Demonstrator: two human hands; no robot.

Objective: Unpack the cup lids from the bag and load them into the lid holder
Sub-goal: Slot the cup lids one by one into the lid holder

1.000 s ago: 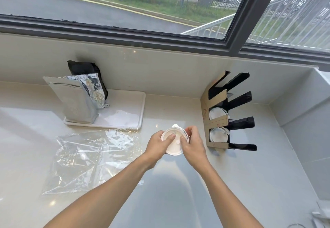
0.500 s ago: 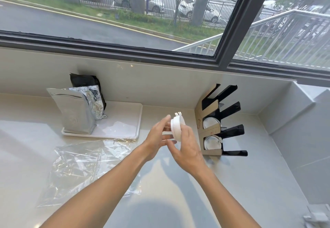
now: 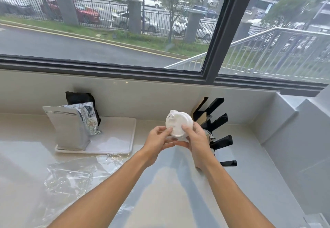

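A stack of white cup lids [image 3: 178,123] is held up over the counter, its flat top facing me. My left hand [image 3: 159,138] pinches its left edge with thumb and fingers. My right hand [image 3: 196,138] grips its right side, thumb on the top face. The black and tan lid holder [image 3: 217,119] stands just right of and behind my right hand, which partly hides it; a lid in one of its slots shows beside my hand. The clear plastic bag [image 3: 76,176] lies flat and crumpled on the counter to the left.
A white tray [image 3: 117,138] at the back left carries a silver foil pouch [image 3: 69,127] and a black pouch [image 3: 80,99]. A window ledge runs behind. The counter meets a grey wall [image 3: 294,147] on the right.
The lid stack has turned from edge-on to face-on and risen a little. Both hands stay on it. The view has tilted upward.
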